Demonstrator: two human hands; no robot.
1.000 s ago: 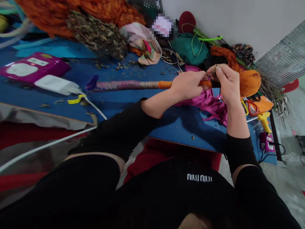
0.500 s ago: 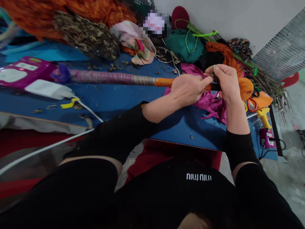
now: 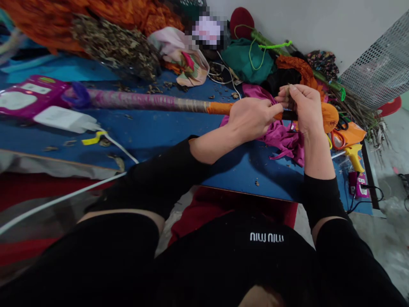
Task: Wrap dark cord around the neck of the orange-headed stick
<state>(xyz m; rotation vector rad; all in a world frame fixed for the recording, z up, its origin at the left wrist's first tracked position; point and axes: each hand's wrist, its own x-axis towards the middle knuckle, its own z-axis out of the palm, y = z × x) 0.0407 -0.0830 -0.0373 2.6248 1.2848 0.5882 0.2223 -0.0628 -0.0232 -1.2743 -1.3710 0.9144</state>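
A long stick [image 3: 137, 100], wrapped in purple, beige and orange cloth, lies level over the blue table. My left hand [image 3: 251, 119] is closed around its orange part. At its right end sits a rounded orange cloth bulge [image 3: 329, 118], with a dark band just left of it. My right hand [image 3: 305, 104] is raised over that band, thumb and fingers pinched on a small brownish piece I cannot name. Magenta cloth [image 3: 283, 143] lies crumpled beneath the stick and both hands.
A purple power strip [image 3: 35, 98] with a white plug [image 3: 65, 119] lies at left, its white cable running off the table edge. Orange cloth [image 3: 57, 21] and dried leaves [image 3: 115, 49] are piled behind. Right of my hands are orange-handled scissors [image 3: 337, 140] and a yellow glue gun [image 3: 354, 157].
The stick has shifted and turned slightly, its left end moving left. My right fingers have changed their pose a little, and the brownish piece shows more below them.
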